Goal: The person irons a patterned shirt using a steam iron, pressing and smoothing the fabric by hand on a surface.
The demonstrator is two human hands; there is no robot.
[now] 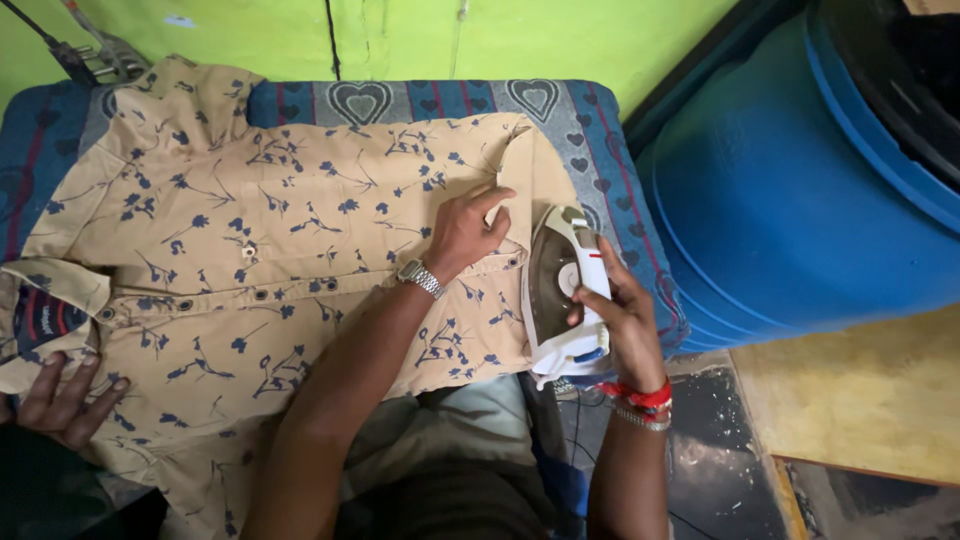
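Observation:
A beige shirt with a blue flower print (250, 230) lies spread over a padded board covered in blue patterned cloth (420, 100). My left hand (465, 232), with a metal watch on its wrist, rests flat on the shirt near its right edge, fingers on a fold of fabric. My right hand (622, 322), with red thread at the wrist, grips the handle of a white and grey electric iron (560, 290). The iron stands at the shirt's right edge, just right of my left hand.
Another person's hand (60, 400) rests on the shirt's lower left edge. A large blue plastic barrel (800, 200) stands close on the right. A yellowish wooden board (860, 390) lies on the dark floor below it. A green wall runs behind.

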